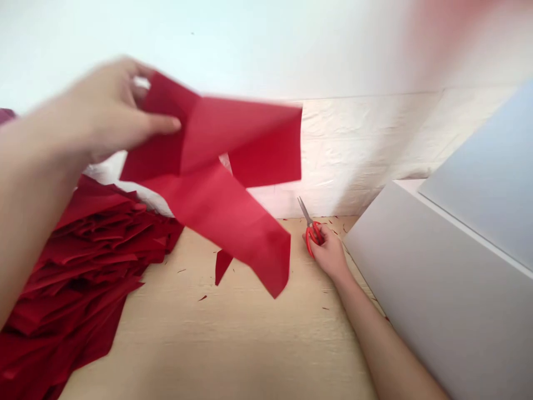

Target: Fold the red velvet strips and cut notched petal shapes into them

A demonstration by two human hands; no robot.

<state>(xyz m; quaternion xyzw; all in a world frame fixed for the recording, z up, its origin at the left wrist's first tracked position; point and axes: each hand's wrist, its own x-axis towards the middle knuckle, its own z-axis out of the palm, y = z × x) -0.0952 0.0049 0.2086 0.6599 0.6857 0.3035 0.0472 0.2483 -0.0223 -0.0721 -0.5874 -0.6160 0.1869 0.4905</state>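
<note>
Left hand (102,111) pinches a folded red paper sheet (220,150) aloft, up-left of the right hand (331,253), closed around red-handled scissors (311,232).

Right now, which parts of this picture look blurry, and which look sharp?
In the head view, a pale red smear blurs the top right corner, too blurred to name; the left hand looks slightly soft; the red paper sheet looks fairly crisp; the red-handled scissors look sharp.
</note>
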